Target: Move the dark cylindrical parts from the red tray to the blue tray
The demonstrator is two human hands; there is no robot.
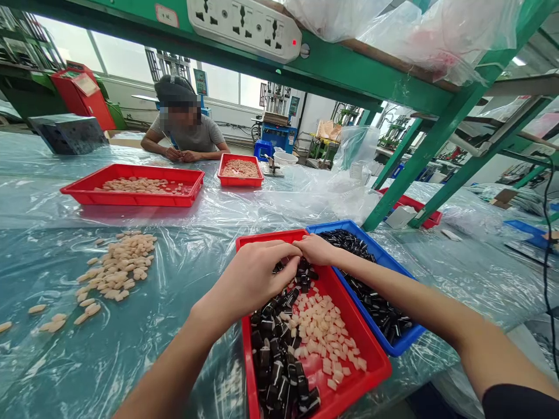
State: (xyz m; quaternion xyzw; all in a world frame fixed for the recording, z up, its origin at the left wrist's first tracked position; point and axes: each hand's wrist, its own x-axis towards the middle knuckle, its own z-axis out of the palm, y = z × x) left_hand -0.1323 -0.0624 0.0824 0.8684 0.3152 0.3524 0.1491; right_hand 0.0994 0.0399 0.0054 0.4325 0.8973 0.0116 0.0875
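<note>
My left hand and my right hand meet over the far end of a red tray. Thumb and fingers of the left are pinched together; the right's fingers are closed against them. Whatever lies between the fingertips is too small or hidden to make out. Beneath and in front of the hands, glossy black pieces fill the tray's left side. Small cream-coloured chips are heaped on its right side. Touching the tray on the right is a blue tray full of similar black pieces.
Loose cream pieces lie on the plastic-covered table at left. Two red trays with cream pieces stand farther back, near a seated person. A green frame with a power strip rises overhead and right.
</note>
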